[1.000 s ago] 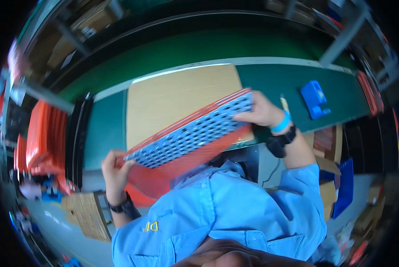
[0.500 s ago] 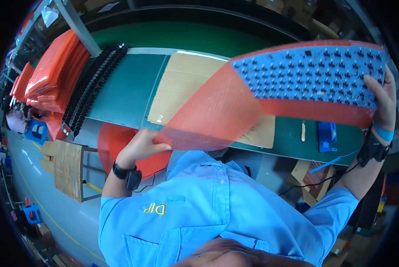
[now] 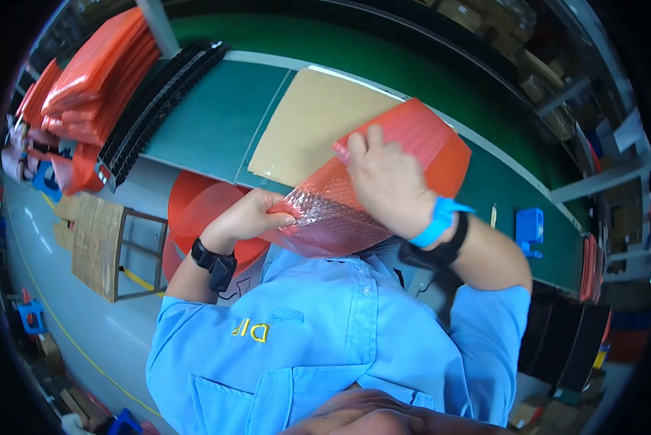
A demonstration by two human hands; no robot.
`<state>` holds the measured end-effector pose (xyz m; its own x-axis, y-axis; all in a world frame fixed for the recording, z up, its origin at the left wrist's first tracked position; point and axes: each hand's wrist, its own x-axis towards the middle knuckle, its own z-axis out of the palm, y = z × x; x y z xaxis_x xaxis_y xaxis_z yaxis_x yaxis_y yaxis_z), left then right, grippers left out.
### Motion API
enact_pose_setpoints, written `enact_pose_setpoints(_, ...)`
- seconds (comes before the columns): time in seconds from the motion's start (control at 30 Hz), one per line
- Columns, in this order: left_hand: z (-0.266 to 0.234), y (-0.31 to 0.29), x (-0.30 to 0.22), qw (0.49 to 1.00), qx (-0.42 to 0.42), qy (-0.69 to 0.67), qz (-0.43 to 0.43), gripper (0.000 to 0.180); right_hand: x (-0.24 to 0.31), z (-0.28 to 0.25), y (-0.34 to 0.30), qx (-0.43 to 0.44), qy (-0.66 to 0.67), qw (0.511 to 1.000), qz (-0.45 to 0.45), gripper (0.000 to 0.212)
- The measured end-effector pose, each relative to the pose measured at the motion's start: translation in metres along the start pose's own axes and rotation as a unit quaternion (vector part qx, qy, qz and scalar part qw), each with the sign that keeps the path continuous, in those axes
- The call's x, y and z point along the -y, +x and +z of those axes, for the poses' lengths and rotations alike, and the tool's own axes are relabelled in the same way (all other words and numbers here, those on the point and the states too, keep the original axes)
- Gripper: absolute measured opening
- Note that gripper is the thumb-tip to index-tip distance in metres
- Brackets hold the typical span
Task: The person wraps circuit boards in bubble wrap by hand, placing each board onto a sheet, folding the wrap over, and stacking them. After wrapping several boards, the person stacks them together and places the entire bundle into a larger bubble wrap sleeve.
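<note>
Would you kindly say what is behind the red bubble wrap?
Past the edges of the red bubble wrap, a tan cardboard sheet and green tabletop show; whatever the wrap covers cannot be seen.

Two hands (image 3: 249, 215), one held bundle (image 3: 336, 206) — two wrist devices (image 3: 222, 273), one blue wristband (image 3: 435, 222).

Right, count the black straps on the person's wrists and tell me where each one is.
2. One black strap is on the wrist of the left hand; another black strap is on that of the right hand, beside the blue band. No others show.
</note>
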<state>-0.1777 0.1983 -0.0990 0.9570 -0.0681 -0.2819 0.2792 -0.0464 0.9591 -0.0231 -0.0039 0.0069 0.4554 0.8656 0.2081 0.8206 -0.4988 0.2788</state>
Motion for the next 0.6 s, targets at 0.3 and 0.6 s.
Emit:
enact_pose_setpoints(0.3,-0.003,-0.007,0.017,0.995,-0.018,-0.082,-0.056,0.020,0.016,0.047,0.004,0.093,0.185,0.978,-0.025,0.064)
enact_pose_setpoints(0.6,-0.018,-0.018,-0.031,0.898,-0.015,0.436,-0.063,0.025,0.015,0.061,0.011,0.114,0.190,0.975,-0.030,0.064)
